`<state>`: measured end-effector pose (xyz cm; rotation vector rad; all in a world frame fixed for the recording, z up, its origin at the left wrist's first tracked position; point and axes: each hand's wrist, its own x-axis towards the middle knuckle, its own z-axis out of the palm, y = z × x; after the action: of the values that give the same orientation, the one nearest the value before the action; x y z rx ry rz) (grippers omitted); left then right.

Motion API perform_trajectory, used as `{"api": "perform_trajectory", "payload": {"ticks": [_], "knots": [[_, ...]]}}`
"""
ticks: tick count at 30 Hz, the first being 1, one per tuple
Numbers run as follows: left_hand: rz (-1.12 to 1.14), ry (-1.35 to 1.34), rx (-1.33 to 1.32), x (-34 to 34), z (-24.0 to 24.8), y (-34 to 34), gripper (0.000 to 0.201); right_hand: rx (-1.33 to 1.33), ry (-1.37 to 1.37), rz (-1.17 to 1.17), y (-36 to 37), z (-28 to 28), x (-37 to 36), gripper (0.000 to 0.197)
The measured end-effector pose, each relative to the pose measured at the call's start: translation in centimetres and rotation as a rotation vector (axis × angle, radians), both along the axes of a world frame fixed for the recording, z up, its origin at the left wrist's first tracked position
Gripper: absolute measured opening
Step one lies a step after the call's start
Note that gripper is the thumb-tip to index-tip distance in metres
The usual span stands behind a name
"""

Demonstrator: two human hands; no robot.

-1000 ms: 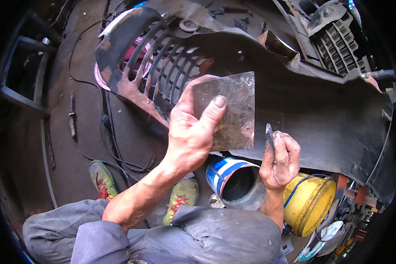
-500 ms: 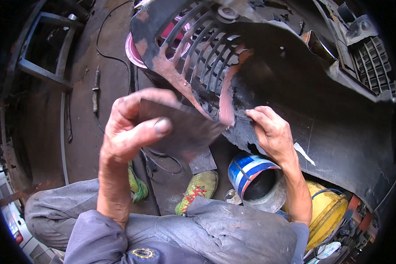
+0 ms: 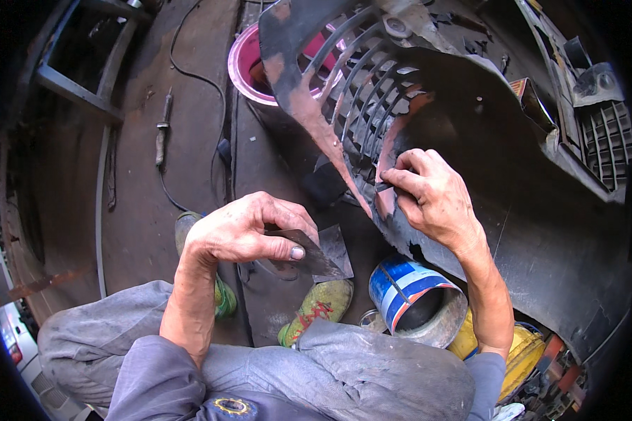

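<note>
My left hand (image 3: 260, 228) grips a dark, thin sheet of sandpaper (image 3: 309, 254) between thumb and fingers, above my shoe. With its fingers pinched, my right hand (image 3: 432, 196) is at the pinkish filler (image 3: 385, 203) on a black plastic car bumper (image 3: 512, 161). A small dark bit shows at those fingertips, too hidden to name. Slanted slots make up the bumper's grille (image 3: 361, 91), and more filler (image 3: 323, 130) coats the strip on its left side. Behind my left hand, a grey square sheet (image 3: 336, 249) rests by my shoe (image 3: 323, 309).
A pink bucket (image 3: 242, 74) stands beyond the grille. Below my right forearm are a tilted blue-and-white can (image 3: 400, 281) and a yellow container (image 3: 519, 358). A corded tool with a slim handle (image 3: 161, 133) lies on the floor at left, near a metal frame (image 3: 77, 91).
My left hand has come down and away from the bumper with the sandpaper. My right hand has shifted slightly up to the filler. The whole view has shifted a little.
</note>
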<state>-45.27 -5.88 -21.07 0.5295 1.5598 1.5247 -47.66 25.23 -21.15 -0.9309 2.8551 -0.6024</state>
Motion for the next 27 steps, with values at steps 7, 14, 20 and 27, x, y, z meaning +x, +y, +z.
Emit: {"api": "perform_trajectory", "payload": {"ticks": [7,14,20,27], "knots": [[0.006,0.004,0.031,0.3,-1.0,-0.5,0.035,0.033,-0.034,0.043,-0.5,0.3,-0.9,0.027],[0.024,-0.078,-0.016,0.2,-0.3,-0.5,0.035,-0.015,-0.064,0.073,-0.5,0.3,-1.1,0.031],[0.024,-0.004,0.003,0.3,-0.8,-0.6,0.035,-0.039,-0.079,0.065,-0.4,-0.4,-1.3,0.032],[0.075,-0.027,0.011,0.5,-0.7,-0.3,0.031,-0.084,-0.138,0.081,-0.2,-1.0,-1.4,0.033]]}}
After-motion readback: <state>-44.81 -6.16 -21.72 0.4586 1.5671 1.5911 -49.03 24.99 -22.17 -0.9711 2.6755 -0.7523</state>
